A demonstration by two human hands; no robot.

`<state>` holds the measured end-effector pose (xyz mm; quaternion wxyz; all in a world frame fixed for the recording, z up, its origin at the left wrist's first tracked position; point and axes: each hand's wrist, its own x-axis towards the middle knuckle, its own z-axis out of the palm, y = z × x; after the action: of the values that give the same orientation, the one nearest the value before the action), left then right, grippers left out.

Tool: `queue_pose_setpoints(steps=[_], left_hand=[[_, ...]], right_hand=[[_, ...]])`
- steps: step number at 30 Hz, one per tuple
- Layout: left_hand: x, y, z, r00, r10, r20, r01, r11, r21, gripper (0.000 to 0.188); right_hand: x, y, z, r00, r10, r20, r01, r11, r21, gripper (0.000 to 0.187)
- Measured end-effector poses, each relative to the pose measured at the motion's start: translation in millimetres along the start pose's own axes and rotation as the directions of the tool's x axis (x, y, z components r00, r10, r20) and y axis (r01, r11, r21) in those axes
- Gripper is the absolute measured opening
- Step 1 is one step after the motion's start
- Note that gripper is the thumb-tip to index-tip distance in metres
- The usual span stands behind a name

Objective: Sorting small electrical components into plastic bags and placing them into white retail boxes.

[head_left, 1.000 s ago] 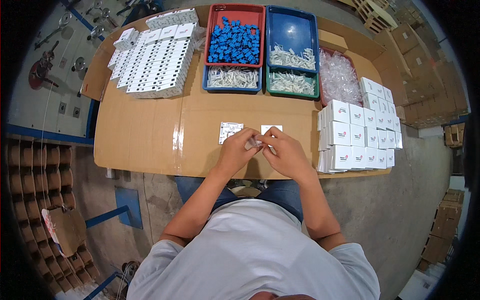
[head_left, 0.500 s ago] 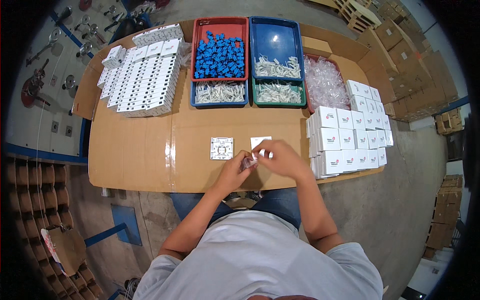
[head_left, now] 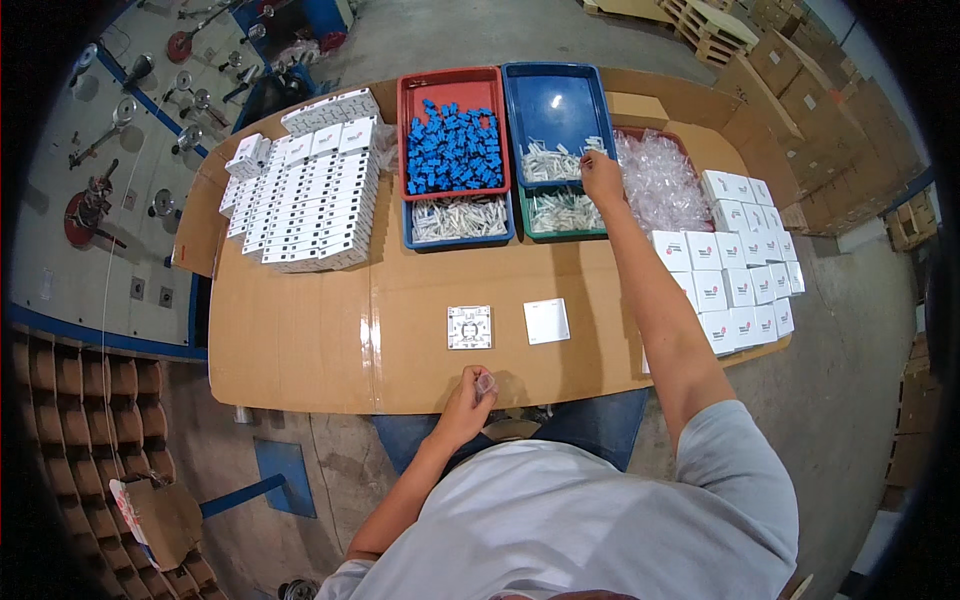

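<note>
Near the front edge of the cardboard-covered table, my left hand (head_left: 463, 410) is closed around a small clear plastic bag (head_left: 486, 384). My right hand (head_left: 601, 180) reaches far forward to the right side of the upper blue tray (head_left: 549, 95), fingers drawn together over the small white plastic pieces (head_left: 550, 163). Whatever those fingers hold is hidden. A square white frame-like part (head_left: 469, 328) with a cut-out centre lies ahead of my left hand. Beside it on the right rests a flat white square plate (head_left: 547, 321).
A red tray (head_left: 430, 88) holds blue connector-like pieces. Lower blue (head_left: 408, 230) and green (head_left: 540, 235) trays hold more white pieces. Clear bags (head_left: 660, 180) fill a red bin. White boxes are stacked at left (head_left: 310, 215) and right (head_left: 725, 290).
My right hand has left my left hand and stretched forward to the upper blue tray. My left hand has drawn back, keeping the clear bag. The white plate is now uncovered; the view has shifted.
</note>
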<state>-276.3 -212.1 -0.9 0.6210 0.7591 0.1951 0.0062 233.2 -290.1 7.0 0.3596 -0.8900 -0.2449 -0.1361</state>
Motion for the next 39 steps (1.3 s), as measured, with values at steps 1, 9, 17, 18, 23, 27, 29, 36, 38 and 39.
queue_pose_setpoints(steps=[1, 9, 17, 18, 23, 27, 29, 36, 38, 39], left_hand=[[-3, 7, -6, 1.0, -0.017, -0.019, 0.018, 0.997, 0.08, 0.03], [-9, 8, -21, 0.989, 0.025, -0.147, -0.014, 0.997, 0.081, 0.03], [-13, 16, -20, 0.985, 0.075, -0.156, -0.062, 0.995, 0.082, 0.032], [-13, 15, -19, 0.986, 0.077, -0.15, -0.066, 0.995, 0.079, 0.034], [2, 7, -21, 0.971, 0.127, -0.202, -0.115, 0.991, 0.07, 0.039], [26, 25, -23, 0.945, 0.168, -0.28, -0.163, 0.986, 0.04, 0.043], [37, 48, -23, 0.943, 0.162, -0.291, -0.17, 0.986, -0.002, 0.044], [58, 52, -7, 0.92, 0.28, -0.273, -0.286, 0.958, 0.019, 0.046], [54, 50, -3, 0.909, 0.305, -0.284, -0.313, 0.95, 0.019, 0.047], [53, 51, -2, 0.913, 0.303, -0.274, -0.312, 0.95, 0.012, 0.047]], right_hand=[[5, 3, 3, 1.0, -0.001, 0.005, 0.002, 0.999, -0.034, 0.014], [32, 9, 31, 0.994, 0.096, 0.046, -0.083, 0.969, -0.232, 0.018], [29, 13, 22, 0.993, 0.115, 0.0, -0.111, 0.966, -0.235, 0.016], [27, 12, 20, 0.99, 0.138, -0.037, -0.143, 0.965, -0.22, 0.016], [17, -1, -10, 0.982, 0.187, -0.004, -0.187, 0.979, -0.08, 0.022], [-38, -45, -62, 0.963, 0.079, 0.26, -0.116, 0.984, 0.134, 0.02], [-80, -75, -94, 0.885, -0.066, 0.462, -0.088, 0.948, 0.305, 0.013], [-193, -178, -141, 0.541, -0.209, 0.814, -0.165, 0.923, 0.347, 0.013], [-204, -188, -137, 0.492, -0.224, 0.841, -0.13, 0.937, 0.325, 0.015], [-208, -190, -131, 0.496, -0.246, 0.832, -0.084, 0.941, 0.328, 0.016]])
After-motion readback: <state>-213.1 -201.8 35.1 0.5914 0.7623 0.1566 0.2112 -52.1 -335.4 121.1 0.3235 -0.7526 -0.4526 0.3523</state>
